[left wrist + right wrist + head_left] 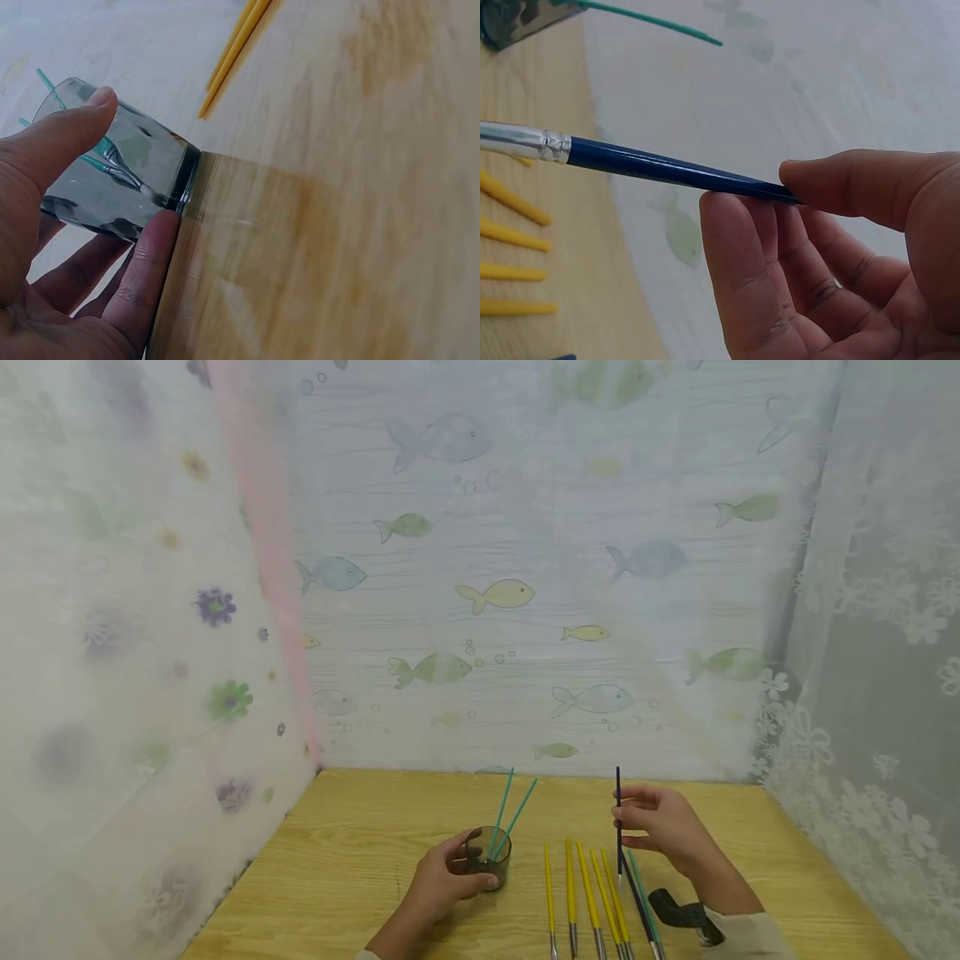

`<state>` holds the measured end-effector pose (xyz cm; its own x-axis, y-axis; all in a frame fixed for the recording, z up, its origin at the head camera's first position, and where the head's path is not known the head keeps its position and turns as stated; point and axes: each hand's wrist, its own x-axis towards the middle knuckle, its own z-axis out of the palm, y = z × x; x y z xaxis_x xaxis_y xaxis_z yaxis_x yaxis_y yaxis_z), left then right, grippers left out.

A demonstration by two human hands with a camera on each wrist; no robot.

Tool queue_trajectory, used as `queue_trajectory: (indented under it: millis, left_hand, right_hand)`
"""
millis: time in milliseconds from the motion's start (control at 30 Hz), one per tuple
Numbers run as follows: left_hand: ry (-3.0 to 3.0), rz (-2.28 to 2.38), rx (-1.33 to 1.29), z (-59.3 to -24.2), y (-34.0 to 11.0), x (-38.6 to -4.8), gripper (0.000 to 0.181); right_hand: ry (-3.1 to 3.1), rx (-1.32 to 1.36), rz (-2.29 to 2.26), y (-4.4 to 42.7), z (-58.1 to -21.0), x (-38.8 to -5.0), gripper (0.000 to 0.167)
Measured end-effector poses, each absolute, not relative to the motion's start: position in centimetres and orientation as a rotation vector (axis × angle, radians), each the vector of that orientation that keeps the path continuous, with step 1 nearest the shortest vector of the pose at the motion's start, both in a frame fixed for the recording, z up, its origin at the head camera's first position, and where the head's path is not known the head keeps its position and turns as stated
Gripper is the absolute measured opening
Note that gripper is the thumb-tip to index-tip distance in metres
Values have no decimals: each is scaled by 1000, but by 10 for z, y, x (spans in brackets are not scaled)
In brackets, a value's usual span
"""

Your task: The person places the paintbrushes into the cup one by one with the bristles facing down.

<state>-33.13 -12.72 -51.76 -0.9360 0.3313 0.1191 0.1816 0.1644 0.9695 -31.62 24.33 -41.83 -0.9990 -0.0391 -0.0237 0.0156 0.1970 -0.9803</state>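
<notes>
My left hand [442,881] curls round a smoky clear glass [501,870] on the table; two teal-handled brushes lean in it, bristles down. In the left wrist view the thumb and fingers of my left hand [75,217] hold the glass [142,169] near its base. My right hand [663,827] pinches a dark blue brush [618,827] held upright, bristles down, above the row of brushes. In the right wrist view the thumb and fingertips of my right hand [817,255] grip the blue handle [652,163] near its thin end, with the silver ferrule pointing away.
Several yellow brushes [572,893] lie side by side on the wooden table [337,852], between the glass and my right hand. Beside them lie another dark blue brush [637,893] and a teal one [647,897]. A fish-patterned curtain [495,710] stands behind the table.
</notes>
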Motion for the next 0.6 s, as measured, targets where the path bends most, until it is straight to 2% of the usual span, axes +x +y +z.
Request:
queue_trajectory:
  millis: [600]
  left_hand:
    - [2332, 1865, 534, -519, -130, -334, 84]
  right_hand:
    - [2392, -186, -2138, 205, -401, -324, 36]
